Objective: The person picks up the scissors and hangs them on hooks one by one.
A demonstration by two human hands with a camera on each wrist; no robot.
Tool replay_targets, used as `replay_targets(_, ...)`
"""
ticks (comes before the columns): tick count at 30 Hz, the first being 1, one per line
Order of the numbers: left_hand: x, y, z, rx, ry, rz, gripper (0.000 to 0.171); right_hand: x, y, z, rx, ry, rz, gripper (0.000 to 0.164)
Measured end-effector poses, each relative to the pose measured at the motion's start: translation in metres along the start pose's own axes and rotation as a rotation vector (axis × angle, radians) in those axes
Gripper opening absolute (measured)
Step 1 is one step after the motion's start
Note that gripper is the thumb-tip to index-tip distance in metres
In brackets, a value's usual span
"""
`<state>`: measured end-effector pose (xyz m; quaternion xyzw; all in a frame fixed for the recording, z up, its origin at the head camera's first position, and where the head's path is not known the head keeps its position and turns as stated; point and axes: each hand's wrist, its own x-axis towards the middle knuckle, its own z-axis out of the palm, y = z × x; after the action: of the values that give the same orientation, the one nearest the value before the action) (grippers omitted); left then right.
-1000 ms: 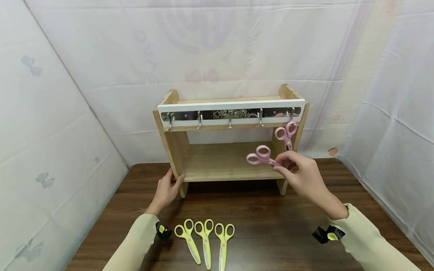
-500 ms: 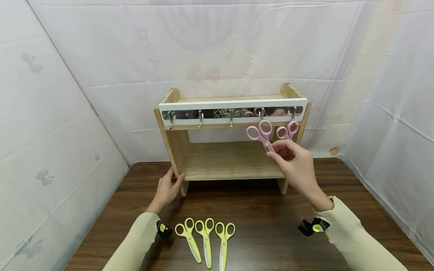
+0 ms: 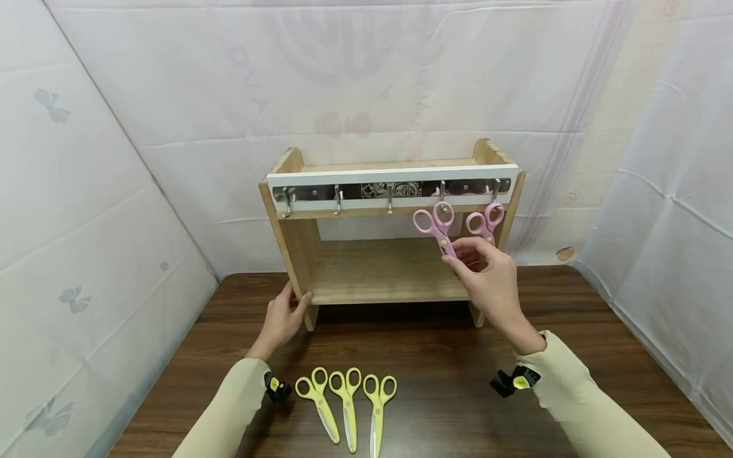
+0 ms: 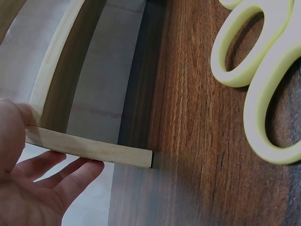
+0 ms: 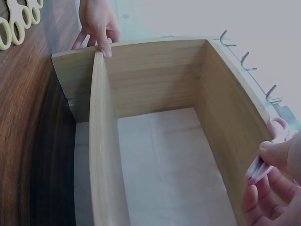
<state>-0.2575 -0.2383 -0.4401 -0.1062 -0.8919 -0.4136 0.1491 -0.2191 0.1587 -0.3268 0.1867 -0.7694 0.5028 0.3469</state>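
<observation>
My right hand (image 3: 492,280) pinches pink scissors (image 3: 442,238) by the blade end, finger loops up. In the head view, one loop overlaps the tip of the fourth metal hook (image 3: 443,189) from the left. Other pink scissors (image 3: 486,229) hang at the rightmost hook, partly behind my right hand. The hooks sit on a white rail (image 3: 321,179) across the front of a wooden shelf (image 3: 372,273). At the shelf's left side panel, my left hand (image 3: 280,323) grips the wood, thumb in front and fingers along the outer face (image 4: 84,181).
Three yellow scissors (image 3: 349,413) lie side by side on the dark wooden table (image 3: 446,388), in front of the shelf. Pale printed cloth (image 3: 366,76) hangs behind the shelf and along both sides. The three hooks on the left carry nothing.
My right hand has moved left and up with the pink scissors, turning them from nearly sideways to loops up, against the fourth hook. My left hand stays at the side panel.
</observation>
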Motion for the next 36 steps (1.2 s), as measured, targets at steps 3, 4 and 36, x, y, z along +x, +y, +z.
replay_targets(3,0.000,-0.001,0.000,0.007,0.008,0.006,0.048,0.000,0.001,0.003,0.001,0.016,0.006,0.017)
replay_targets(4,0.001,-0.001,0.000,0.010,0.011,0.007,0.047,0.000,0.001,0.004,-0.002,0.018,0.008,0.017)
replay_targets(36,0.001,-0.001,0.001,0.025,0.018,0.006,0.050,-0.001,0.016,0.020,-0.029,-0.012,0.004,0.015)
